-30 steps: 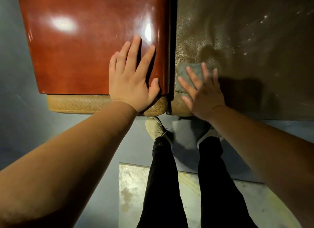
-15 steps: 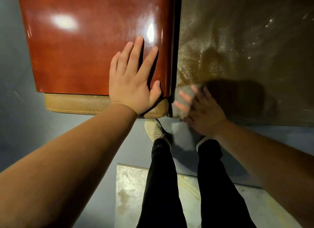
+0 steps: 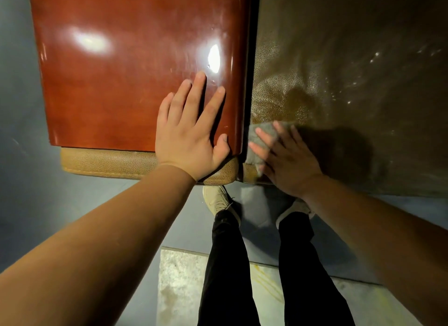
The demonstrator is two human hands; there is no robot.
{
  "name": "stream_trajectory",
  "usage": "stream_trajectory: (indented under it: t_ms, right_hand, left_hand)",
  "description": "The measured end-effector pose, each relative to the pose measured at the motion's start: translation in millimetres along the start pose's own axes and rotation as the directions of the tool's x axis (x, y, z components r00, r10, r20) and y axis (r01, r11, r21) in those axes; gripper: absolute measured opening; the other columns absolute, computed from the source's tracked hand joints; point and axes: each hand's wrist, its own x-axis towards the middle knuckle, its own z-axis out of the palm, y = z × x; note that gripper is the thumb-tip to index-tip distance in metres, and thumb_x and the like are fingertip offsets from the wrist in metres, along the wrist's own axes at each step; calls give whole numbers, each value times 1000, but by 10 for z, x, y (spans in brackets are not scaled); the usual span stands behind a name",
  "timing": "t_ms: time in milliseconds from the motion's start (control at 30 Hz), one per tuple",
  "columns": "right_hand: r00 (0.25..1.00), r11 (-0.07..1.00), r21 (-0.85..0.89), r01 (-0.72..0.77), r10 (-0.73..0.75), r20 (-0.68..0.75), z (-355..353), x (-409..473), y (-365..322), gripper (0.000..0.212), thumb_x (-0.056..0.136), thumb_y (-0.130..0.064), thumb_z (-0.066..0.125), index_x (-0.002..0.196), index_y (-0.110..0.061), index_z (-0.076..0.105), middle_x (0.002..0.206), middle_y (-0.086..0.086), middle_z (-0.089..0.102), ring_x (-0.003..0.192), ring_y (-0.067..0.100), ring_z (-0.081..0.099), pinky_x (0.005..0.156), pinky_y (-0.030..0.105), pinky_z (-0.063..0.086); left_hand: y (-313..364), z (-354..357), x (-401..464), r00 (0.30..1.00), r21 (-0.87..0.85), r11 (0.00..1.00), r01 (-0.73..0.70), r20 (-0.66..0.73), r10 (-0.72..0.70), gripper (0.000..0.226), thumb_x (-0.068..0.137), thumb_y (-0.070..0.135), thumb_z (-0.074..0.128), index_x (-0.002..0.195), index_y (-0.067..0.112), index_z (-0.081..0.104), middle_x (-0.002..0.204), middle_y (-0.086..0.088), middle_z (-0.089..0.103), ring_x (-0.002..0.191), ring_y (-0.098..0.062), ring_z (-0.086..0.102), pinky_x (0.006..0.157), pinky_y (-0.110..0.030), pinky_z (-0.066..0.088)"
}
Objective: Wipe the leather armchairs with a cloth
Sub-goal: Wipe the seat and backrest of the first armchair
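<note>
Grey, folded cloth (image 3: pixel 260 141) lies under the right hand (image 3: pixel 288 163), whose straight, spread fingers press it flat onto the near corner of the dark brown pebbled-leather seat cushion (image 3: pixel 351 71); the hand is blurred, so mid-stroke seems likely. Across the narrow dark gap, the left hand (image 3: pixel 191 136) rests palm-down with fingers extended on the glossy reddish-brown armrest top (image 3: pixel 121 71), gripping nothing, apparently as a brace. Below that panel runs a tan grained-leather edge (image 3: pixel 109 162). Beneath, black trousers (image 3: pixel 228 265) and pale shoes stand on the blue-grey floor (image 3: pixel 29 180). Judging from this, the wiping step is under way on the seat's front corner. The next stroke probably calls for steady downward pressure while sliding the cloth outward over leather that looks unwiped.
</note>
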Motion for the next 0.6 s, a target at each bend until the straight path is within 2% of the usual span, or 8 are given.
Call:
stream_trajectory:
  t_ms: [100, 167, 233, 300, 367, 433, 500, 600]
  right_hand:
    - [959, 960, -26, -279, 277, -52, -166, 621, 228, 61, 105, -50, 44, 162, -33, 30, 172, 5, 21, 157, 45, 13, 125, 64, 8]
    - [928, 930, 13, -368, 368, -55, -199, 720, 132, 61, 106, -51, 40, 162, -30, 31, 173, 5, 18, 157, 44, 10, 125, 64, 7]
    - [949, 949, 12, -314, 314, -8, -128, 476, -81, 63, 105, -48, 41, 163, -29, 28, 174, 7, 13, 158, 44, 5, 125, 64, 4]
    - [985, 984, 28, -173, 172, 32, -2, 37, -263, 65, 104, -45, 45, 163, -26, 29, 174, 10, 12, 158, 45, 3, 125, 65, 5]
    - [998, 999, 12, -45, 45, 38, 62, -294, -294, 63, 104, -46, 48, 162, -26, 32, 173, 9, 17, 158, 44, 7, 126, 64, 7]
    - [1000, 1000, -27, 10, -10, 21, 34, -201, -96, 61, 103, -47, 49, 160, -28, 36, 171, 7, 24, 157, 43, 15, 125, 64, 10]
    - [995, 996, -37, -76, 73, -74, -62, 196, 143, 57, 103, -47, 48, 156, -27, 42, 167, 7, 33, 154, 45, 25, 123, 67, 13]
    - [944, 948, -23, -318, 315, -101, -245, 721, 374, 59, 107, -55, 38, 159, -27, 38, 170, 7, 26, 156, 45, 17, 125, 65, 5]
  left_hand:
    - [10, 10, 28, 1000, 2, 1000, -1, -2, 1, 72, 90, 45, 58, 156, 18, 51, 166, -19, 37, 149, -43, 38, 119, -57, 30]
    - [8, 8, 13, 1000, 5, 1000, 5, 9, -5, 73, 89, 45, 58, 156, 18, 51, 166, -19, 37, 150, -43, 38, 119, -57, 30]
    - [1, 3, -13, 1000, -2, 1000, 6, 22, -6, 73, 89, 46, 59, 156, 18, 51, 167, -19, 36, 150, -42, 37, 120, -57, 30]
    - [-9, 2, -22, 1000, -7, 1000, 4, 23, -3, 73, 88, 45, 59, 156, 18, 51, 167, -19, 36, 150, -42, 37, 119, -58, 30]
    - [-11, 3, -11, 1000, -6, 1000, 0, 21, 0, 73, 88, 45, 59, 156, 18, 51, 167, -19, 36, 150, -43, 37, 119, -58, 30]
    - [-6, 0, 11, 1000, -6, 1000, -1, 14, 1, 74, 88, 45, 59, 156, 18, 51, 167, -19, 35, 150, -43, 37, 120, -58, 30]
    - [5, 2, 35, 1000, -8, 1000, -1, 12, 1, 74, 88, 45, 59, 156, 18, 51, 167, -19, 35, 150, -42, 36, 120, -58, 30]
    - [26, -1, 32, 1000, -8, 1000, 1, 20, 0, 74, 87, 45, 59, 156, 18, 51, 167, -18, 36, 150, -42, 37, 119, -58, 30]
